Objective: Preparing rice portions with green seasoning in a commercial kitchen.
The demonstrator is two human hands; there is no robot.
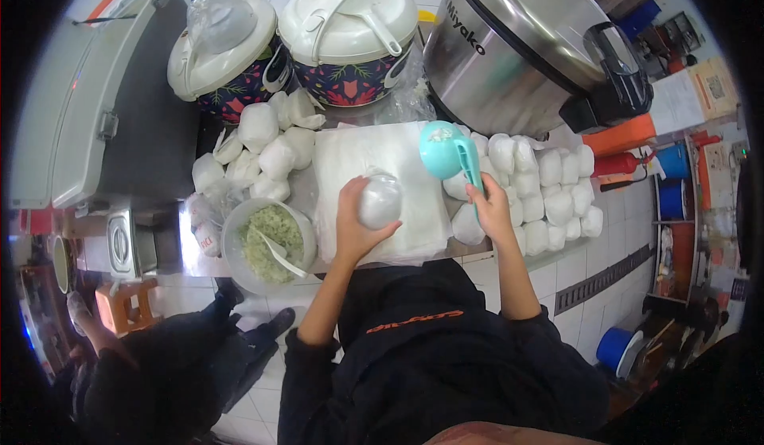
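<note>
My left hand [352, 221] grips a rounded vessel covered with clear plastic film [381, 201], above a stack of white wrapping paper [334, 152]. In my right hand [492, 203] is the handle of a turquoise plastic scoop [441, 158], with some rice stuck to it. Left of the paper, a translucent tub [307, 230] holds greenish rice and a white rice paddle [277, 251]. White paper-wrapped bundles lie in rows on the right [559, 208] and in a loose heap on the left [258, 127]. What the vessel holds is hidden.
Two flower-patterned rice cookers [352, 81] and a large steel Miyako cooker [507, 69] stand along the back. Plastic bags [206, 230] lie beside the tub. At the lower left is another person [161, 373] near an orange stool [119, 313]. A fire extinguisher [615, 163] is at the right.
</note>
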